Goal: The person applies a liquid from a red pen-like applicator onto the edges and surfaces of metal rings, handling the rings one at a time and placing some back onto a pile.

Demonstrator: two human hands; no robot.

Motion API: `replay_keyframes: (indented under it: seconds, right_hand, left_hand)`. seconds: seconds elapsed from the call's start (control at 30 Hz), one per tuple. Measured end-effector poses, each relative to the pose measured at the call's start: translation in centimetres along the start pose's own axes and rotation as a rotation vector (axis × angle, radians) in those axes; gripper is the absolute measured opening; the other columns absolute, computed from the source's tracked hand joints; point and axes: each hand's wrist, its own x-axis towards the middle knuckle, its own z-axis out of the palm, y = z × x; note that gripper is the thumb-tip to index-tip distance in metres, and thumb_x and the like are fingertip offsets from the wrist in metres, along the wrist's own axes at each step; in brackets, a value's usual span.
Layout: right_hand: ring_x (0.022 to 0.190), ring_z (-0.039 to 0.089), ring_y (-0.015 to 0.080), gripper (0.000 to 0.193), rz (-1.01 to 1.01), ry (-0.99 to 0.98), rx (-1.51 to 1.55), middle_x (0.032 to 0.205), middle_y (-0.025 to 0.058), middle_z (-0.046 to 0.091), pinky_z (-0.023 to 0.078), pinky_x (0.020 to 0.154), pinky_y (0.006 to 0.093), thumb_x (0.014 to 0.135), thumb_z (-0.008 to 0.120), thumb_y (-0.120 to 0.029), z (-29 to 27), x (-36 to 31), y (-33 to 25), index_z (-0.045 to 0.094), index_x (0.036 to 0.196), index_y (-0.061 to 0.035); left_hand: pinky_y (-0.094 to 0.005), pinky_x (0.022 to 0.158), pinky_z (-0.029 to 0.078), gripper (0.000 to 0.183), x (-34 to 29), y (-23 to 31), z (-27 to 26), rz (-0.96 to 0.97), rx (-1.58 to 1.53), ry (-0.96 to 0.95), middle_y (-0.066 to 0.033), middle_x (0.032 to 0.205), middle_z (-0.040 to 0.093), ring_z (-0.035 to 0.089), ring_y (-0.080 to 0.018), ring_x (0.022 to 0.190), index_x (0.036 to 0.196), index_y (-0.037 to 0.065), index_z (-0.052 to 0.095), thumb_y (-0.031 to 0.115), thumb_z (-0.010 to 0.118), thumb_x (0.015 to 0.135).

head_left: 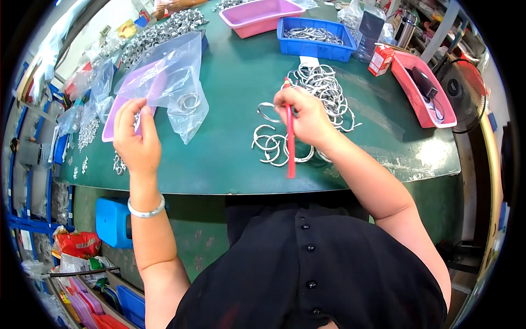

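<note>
My right hand [304, 112] is closed around a long, slim red stick [291, 148], which stands nearly upright in the picture. At its fingertips is an open silver metal ring [262, 114]. Loose metal rings [268, 143] lie just below this hand, and a larger heap of rings [323, 82] spreads behind it. My left hand [137, 134] is raised with thumb and fingers bent together at the near edge of a clear plastic bag [186, 71]. A few rings [189, 102] show in the bag's lower corner. Behind bag and hand sits a purple tray [108, 129], partly covered.
A blue bin of rings [342, 52] and a pink bin [235, 24] stand at the back. Small metal fittings [159, 35] are piled far left. At right are a red-and-white carton [381, 60], a pink basket [424, 112] and a fan [466, 90]. Another person's hands [178, 5] show at the top.
</note>
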Motion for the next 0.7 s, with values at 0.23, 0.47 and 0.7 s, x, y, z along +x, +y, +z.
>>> replay_keyframes:
  seconds: [0.23,0.47,0.7]
  right_hand:
    - [0.078,0.059,0.0129,0.01,0.311,0.02,0.718,0.08,0.0024,0.054,0.046,0.063,0.0222,0.078,0.059,0.001,-2.3,-1.0,-0.9,0.052,0.084,-0.0026]
    - [0.076,0.059,0.0102,0.014,0.531,-0.025,0.955,0.08,0.0019,0.058,0.043,0.057,0.0196,0.079,0.058,0.0,-3.8,-2.5,-2.9,0.05,0.088,-0.0081]
    - [0.07,0.055,0.0053,0.013,0.538,-0.23,0.818,0.077,0.0,0.057,0.043,0.059,0.0181,0.08,0.058,-0.003,-5.1,-2.6,-3.6,0.052,0.092,-0.005]
  left_hand:
    - [-0.0196,0.067,0.042,0.017,-5.7,4.2,4.3,-0.662,-0.775,-0.442,-0.0011,0.083,0.058,0.052,-0.0058,0.073,0.098,0.0,0.058,0.007,0.056,0.083]
    - [-0.0224,0.068,0.043,0.026,-6.0,8.4,6.0,-0.855,-1.179,-0.623,-0.0053,0.09,0.059,0.054,-0.0097,0.075,0.11,0.0,0.055,0.014,0.048,0.089]
    - [-0.0217,0.063,0.043,0.019,-4.3,9.4,6.4,-0.763,-1.202,-0.968,-0.0024,0.078,0.059,0.052,-0.0084,0.067,0.098,-0.001,0.06,0.013,0.054,0.086]
